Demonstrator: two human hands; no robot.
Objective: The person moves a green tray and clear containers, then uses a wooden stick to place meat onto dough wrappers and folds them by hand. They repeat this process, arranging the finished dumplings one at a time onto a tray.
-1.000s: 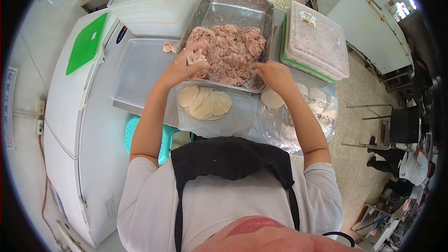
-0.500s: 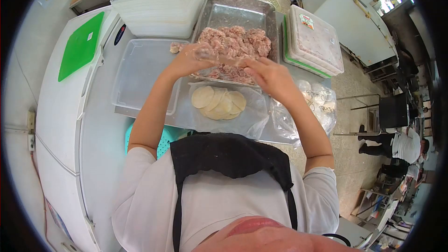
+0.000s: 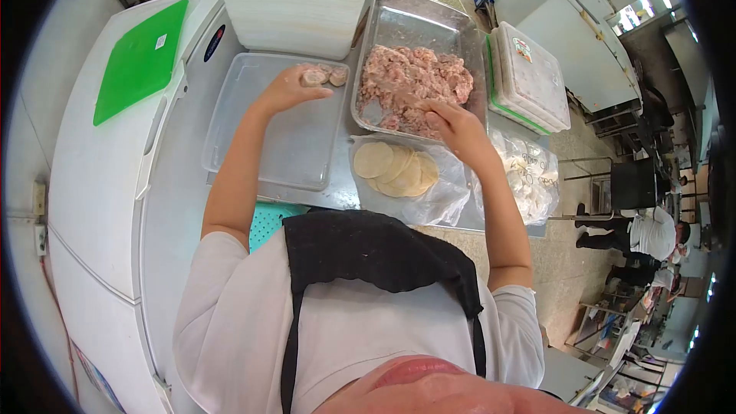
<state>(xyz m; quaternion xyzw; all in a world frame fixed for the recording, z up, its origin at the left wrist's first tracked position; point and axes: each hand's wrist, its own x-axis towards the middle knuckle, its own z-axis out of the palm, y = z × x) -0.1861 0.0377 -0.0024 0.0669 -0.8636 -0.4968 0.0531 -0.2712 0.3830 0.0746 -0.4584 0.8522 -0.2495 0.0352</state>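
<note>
At the bench [image 3: 342,196], the left grip [image 3: 290,89] is loosely cupping a dumpling [image 3: 312,77]; the right grip [image 3: 458,129] is clenching a utensil [image 3: 415,101].

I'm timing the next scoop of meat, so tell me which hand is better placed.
Right, I'd judge: the right hand is at the pan, close to the meat, seemingly holding a blurred tool. The left hand is over the tray, by the dumplings.
</note>
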